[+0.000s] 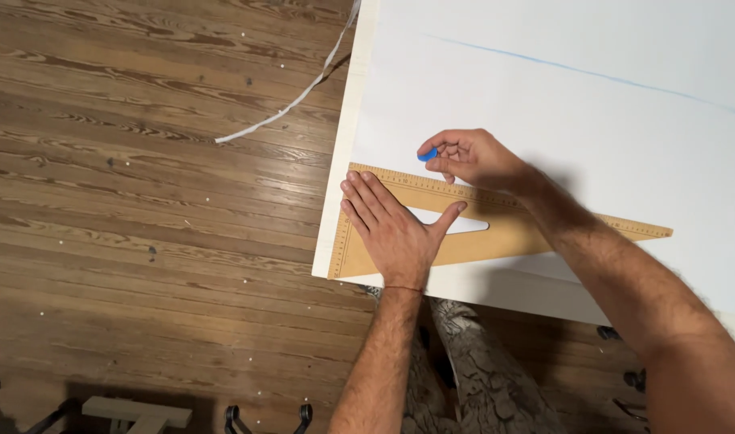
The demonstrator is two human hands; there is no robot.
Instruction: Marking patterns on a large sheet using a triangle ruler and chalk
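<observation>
The left hand lies flat with fingers spread on a wooden triangle ruler, pressing it down on the white sheet that covers the table. The thumb stretches out to the right across the ruler's white cut-out slot. The ruler's square corner sits under the left hand's fingertips, near the left edge of the table, and its long point runs off to the right beneath the right forearm. The right hand is just above the ruler's upper edge, its fingers curled together and pinching a small blue chalk at the fingertips, touching the sheet. Well above the right hand a faint blue line slants across the sheet. Left of both hands lies wooden floor with a white strip on it
</observation>
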